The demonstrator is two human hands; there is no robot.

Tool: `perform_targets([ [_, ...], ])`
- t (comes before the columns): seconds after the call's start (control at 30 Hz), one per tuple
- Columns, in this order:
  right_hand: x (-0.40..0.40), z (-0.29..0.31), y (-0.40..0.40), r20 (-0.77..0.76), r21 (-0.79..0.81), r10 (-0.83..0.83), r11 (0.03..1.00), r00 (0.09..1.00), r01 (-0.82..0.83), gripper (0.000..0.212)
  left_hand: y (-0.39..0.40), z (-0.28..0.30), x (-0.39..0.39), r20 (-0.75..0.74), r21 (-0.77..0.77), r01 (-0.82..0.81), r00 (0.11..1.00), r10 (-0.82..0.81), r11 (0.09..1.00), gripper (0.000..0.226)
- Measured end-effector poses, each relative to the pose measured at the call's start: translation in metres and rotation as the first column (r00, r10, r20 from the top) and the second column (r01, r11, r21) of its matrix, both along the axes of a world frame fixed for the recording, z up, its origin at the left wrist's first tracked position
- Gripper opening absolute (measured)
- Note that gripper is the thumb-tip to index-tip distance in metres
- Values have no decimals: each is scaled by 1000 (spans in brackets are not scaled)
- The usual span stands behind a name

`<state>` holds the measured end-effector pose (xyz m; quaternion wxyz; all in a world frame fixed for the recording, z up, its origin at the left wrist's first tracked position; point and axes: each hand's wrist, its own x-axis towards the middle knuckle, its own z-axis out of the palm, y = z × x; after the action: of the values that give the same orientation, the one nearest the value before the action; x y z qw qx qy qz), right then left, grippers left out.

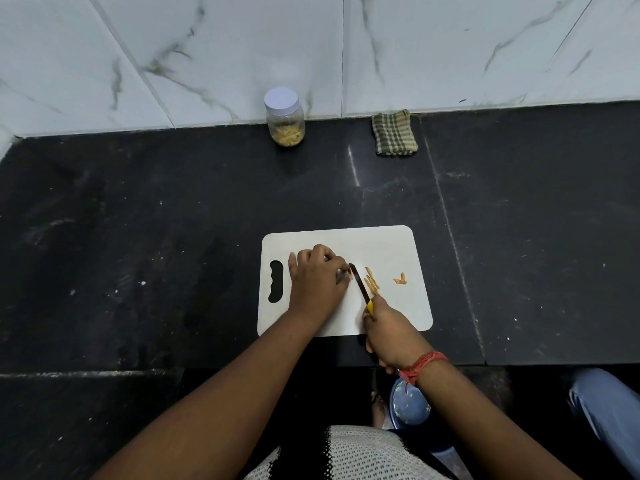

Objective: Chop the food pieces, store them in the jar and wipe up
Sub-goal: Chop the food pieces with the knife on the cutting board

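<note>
A white cutting board (381,244) lies on the black counter. My left hand (317,277) rests on the board with curled fingers, holding down a food piece that the hand mostly hides. My right hand (389,329) grips the yellow handle of a knife (358,282), whose dark blade lies right beside the left fingertips. Thin orange-yellow cut strips (372,281) lie just right of the blade, and one small piece (400,279) sits farther right. A clear jar (284,116) with a white lid, partly filled with cut pieces, stands against the back wall.
A folded green checked cloth (394,133) lies by the wall, right of the jar. The black counter (156,220) spreads around the board. Below the counter edge sits a blue bin (410,407), and a person's leg in jeans (609,410) shows at the lower right.
</note>
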<state>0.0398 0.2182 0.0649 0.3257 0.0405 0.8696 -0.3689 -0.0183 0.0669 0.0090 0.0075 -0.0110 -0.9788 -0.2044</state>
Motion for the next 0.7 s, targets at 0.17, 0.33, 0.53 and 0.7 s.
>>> perform_targets([
  [0.17,-1,-6,-2,-41,78,35,996,999,-32,9,0,-2,0,-6,14,-7,1000,7,1000,9],
  [0.33,-9,-10,-10,21,197,81,977,997,-83,32,0,-2,0,-3,36,-15,1000,15,999,7],
  [0.53,-12,-7,-11,47,256,122,958,991,-130,35,1,-2,0,-11,17,-28,1000,29,999,8],
  [0.7,-12,2,-10,80,273,170,944,982,-185,33,2,-3,1,-30,24,-45,999,46,999,8],
])
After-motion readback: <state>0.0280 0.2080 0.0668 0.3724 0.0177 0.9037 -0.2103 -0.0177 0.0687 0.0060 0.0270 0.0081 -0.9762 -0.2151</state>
